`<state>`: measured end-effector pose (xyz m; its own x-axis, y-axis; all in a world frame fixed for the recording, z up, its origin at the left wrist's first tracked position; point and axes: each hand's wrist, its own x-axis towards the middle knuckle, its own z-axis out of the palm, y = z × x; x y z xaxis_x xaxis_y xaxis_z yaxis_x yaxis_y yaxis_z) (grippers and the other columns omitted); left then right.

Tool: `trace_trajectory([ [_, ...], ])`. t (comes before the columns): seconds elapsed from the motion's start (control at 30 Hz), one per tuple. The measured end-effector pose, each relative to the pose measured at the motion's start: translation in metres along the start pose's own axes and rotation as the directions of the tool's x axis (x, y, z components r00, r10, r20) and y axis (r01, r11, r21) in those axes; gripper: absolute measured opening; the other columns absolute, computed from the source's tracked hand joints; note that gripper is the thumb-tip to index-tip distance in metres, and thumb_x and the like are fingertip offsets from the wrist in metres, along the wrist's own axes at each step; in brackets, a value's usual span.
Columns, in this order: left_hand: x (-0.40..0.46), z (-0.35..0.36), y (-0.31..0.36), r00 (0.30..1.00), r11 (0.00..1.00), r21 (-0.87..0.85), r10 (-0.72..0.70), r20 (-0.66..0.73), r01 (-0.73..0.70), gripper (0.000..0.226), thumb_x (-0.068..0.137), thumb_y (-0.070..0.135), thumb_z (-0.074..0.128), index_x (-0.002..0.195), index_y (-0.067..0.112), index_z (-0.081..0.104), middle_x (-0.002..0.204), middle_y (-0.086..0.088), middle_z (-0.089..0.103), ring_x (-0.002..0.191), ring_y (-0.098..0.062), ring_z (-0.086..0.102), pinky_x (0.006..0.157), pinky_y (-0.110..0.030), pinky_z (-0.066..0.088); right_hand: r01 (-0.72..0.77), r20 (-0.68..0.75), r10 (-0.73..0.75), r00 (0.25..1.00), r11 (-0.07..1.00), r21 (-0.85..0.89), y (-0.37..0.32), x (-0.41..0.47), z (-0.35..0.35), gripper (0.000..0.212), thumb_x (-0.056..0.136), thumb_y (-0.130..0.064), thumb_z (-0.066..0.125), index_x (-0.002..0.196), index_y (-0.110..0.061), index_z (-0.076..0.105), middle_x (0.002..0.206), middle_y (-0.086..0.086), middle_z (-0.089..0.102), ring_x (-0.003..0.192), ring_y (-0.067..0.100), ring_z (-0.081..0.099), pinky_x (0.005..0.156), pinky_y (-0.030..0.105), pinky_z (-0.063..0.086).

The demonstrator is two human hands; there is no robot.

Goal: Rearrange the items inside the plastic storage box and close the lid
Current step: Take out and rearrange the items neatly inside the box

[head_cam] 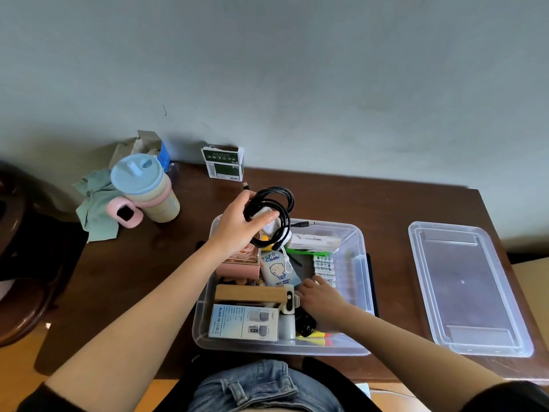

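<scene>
Our hands work at the open storage box (361,248).
Our left hand (237,226) grips a coiled black cable (274,209) above the box's far corner. Our right hand (319,297) reaches inside the box; whether it holds anything, we cannot tell. The lid (466,288) lies apart, right of the box.

A dark brown wooden surface (341,191) stands against a pale wall. Near its middle sits a clear plastic storage box (364,281), open and full of small things. Well apart to the right, the clear lid (466,286) lies flat. At the far left stands a lidded cup (148,188) with a blue top, touching a crumpled green cloth (95,209). Behind it is an opened carton (154,147), and further right along the wall a green and white packet (224,163) stands upright.
</scene>
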<state>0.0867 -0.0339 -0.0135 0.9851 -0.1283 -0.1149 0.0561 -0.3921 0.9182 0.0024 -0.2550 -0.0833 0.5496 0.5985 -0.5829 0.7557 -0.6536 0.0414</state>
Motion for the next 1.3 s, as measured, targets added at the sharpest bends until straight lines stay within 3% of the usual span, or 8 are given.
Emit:
trace_trajectory([
  [0.23,0.001,0.001,0.001,1.000,1.000,0.000,0.007,0.003,-0.007,0.024,0.082,0.042,0.069,0.094,0.028,0.054,0.090,0.011,0.063,0.085,0.001,0.058,0.073,-0.020,0.041,-0.075,-0.202,0.082,0.976,0.996,0.043,0.013,-0.006,-0.023,0.041,0.080,-0.015,0.057,0.120,-0.015,0.047,0.118,0.002,0.054,0.110,0.024,0.043,0.100,0.036,0.032],
  [0.4,0.001,-0.002,-0.001,0.998,0.999,0.006,-0.036,-0.047,0.037,0.045,0.074,0.063,0.061,0.099,0.025,0.056,0.093,0.010,0.066,0.093,-0.012,0.063,0.089,-0.047,0.049,-0.351,-0.142,0.386,0.912,0.911,0.218,0.031,-0.010,-0.057,0.040,0.074,-0.019,0.057,0.112,-0.016,0.048,0.105,0.003,0.060,0.096,0.024,0.051,0.074,0.032,0.041],
  [0.57,0.000,-0.001,0.001,0.998,0.999,-0.016,-0.033,-0.060,0.032,0.048,0.069,0.069,0.060,0.097,0.029,0.056,0.093,0.012,0.066,0.092,-0.010,0.063,0.090,-0.050,0.048,-0.482,0.189,0.462,0.867,0.680,0.553,0.038,-0.004,-0.074,0.039,0.075,-0.028,0.066,0.108,-0.015,0.050,0.098,0.001,0.061,0.081,0.020,0.051,0.062,0.026,0.040],
  [0.7,-0.001,0.000,-0.001,0.996,0.999,-0.007,-0.041,-0.082,0.040,0.050,0.068,0.069,0.061,0.098,0.029,0.055,0.093,0.015,0.066,0.091,-0.007,0.063,0.090,-0.049,0.049,-0.326,0.249,0.367,0.896,0.164,0.931,0.024,0.011,-0.073,0.043,0.075,-0.010,0.076,0.113,-0.008,0.057,0.103,0.007,0.062,0.073,0.008,0.058,0.058,0.014,0.049],
  [0.8,-0.002,0.001,-0.002,0.993,0.999,-0.006,-0.047,-0.111,0.046,0.053,0.068,0.070,0.059,0.101,0.029,0.054,0.095,0.017,0.066,0.093,-0.008,0.063,0.090,-0.047,0.049,-0.182,0.167,0.282,0.945,0.026,0.983,0.015,0.012,-0.069,0.063,0.078,-0.004,0.073,0.135,-0.012,0.046,0.122,0.004,0.059,0.098,0.013,0.062,0.086,0.021,0.052],
  [0.93,-0.002,0.002,-0.004,0.991,0.999,-0.017,-0.040,-0.128,0.038,0.057,0.069,0.070,0.059,0.106,0.027,0.054,0.099,0.016,0.066,0.097,-0.010,0.063,0.091,-0.047,0.049,-0.130,0.090,0.319,0.944,0.108,0.986,0.016,-0.001,-0.058,0.049,0.091,-0.004,0.056,0.138,-0.013,0.044,0.127,-0.002,0.055,0.114,0.014,0.057,0.092,0.026,0.050],
  [1.1,-0.002,0.003,-0.005,0.992,1.000,-0.007,-0.027,-0.123,0.026,0.058,0.069,0.071,0.059,0.106,0.027,0.054,0.099,0.016,0.065,0.097,-0.008,0.062,0.092,-0.047,0.048,-0.582,0.149,0.602,0.784,0.630,0.515,0.023,-0.026,-0.046,0.016,0.091,-0.024,0.051,0.087,-0.010,0.056,0.079,0.002,0.058,0.083,0.024,0.062,0.061,0.028,0.045],
  [1.3,-0.002,0.003,-0.007,0.992,0.999,-0.029,-0.017,-0.128,0.013,0.046,0.079,0.053,0.067,0.110,0.021,0.055,0.101,0.013,0.065,0.098,-0.007,0.061,0.093,-0.046,0.048,-0.666,0.263,0.612,0.746,0.669,0.331,-0.007,-0.012,-0.023,0.037,0.091,-0.031,0.055,0.120,-0.007,0.048,0.104,0.004,0.063,0.095,0.022,0.064,0.064,0.025,0.048],
])
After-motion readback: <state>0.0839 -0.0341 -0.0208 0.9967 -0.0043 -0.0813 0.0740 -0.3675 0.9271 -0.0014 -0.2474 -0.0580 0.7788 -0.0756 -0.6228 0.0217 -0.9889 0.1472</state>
